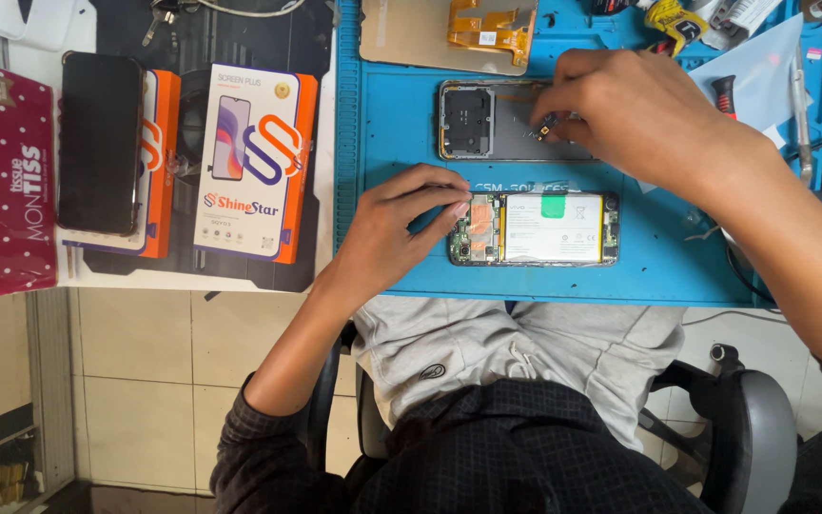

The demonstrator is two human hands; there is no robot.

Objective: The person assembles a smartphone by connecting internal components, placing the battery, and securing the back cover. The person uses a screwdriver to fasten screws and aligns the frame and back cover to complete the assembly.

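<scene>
Blue silicone matting [401, 124] covers my bench, and at mid-frame on it lies the opened phone [533, 228], back cover off, its white battery [552, 230] with a green sticker filling most of the body and the copper-toned board end pointing left. My left hand [401, 228] rests with curled fingers, the fingertips [457, 205] touching that board end to steady it; it clamps nothing. Above it, my right hand [635, 114] is nearly closed, thumb and forefinger pinched on a small dark component [546, 126] over the grey phone frame [497, 119] at upper centre. I judge the open phone light, rigid along its edges but delicate within: best held by the side rails, never by the battery face or the exposed board. That small part looks tiny, easily dropped and likely attached to a thin flex, so a soft pinch by its edges suits it. A tan panel with an orange flex ribbon [492, 24] sits at the top edge. At upper left, two white-and-orange flat boxes [257, 162] lie side by side on a dark mat, a black phone [100, 143] lying on the leftmost one; a red dotted tissue box [2, 176] occupies the far left edge. Tools with a red-and-black handle [725, 95] lie at upper right.
</scene>
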